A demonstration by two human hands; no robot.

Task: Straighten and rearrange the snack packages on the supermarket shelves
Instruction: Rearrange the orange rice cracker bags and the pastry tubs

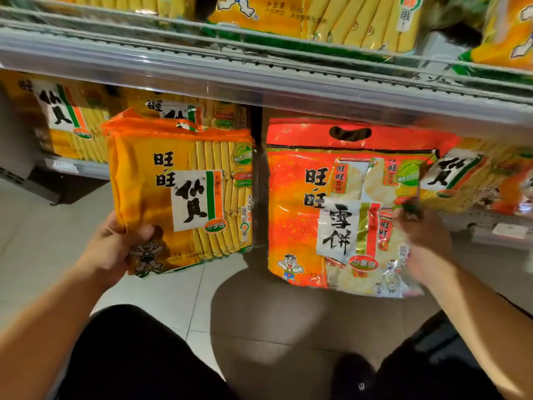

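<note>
A large orange-yellow snack bag [184,194] is held out in front of the low shelf. My left hand [118,243] grips its lower left corner, thumb on the front. To its right, a big red snack bag [337,206] with a cut-out handle hangs in front of the shelf. My right hand [424,243] grips that bag's right edge, with the fingers hidden behind it. Both bags face me upright, side by side, with a dark gap between them.
More yellow bags [66,116] stand on the low shelf at the left and lie tilted at the right [458,177]. A grey shelf edge [259,79] runs overhead with more yellow bags [331,21] on top. Pale floor tiles and my dark trousers are below.
</note>
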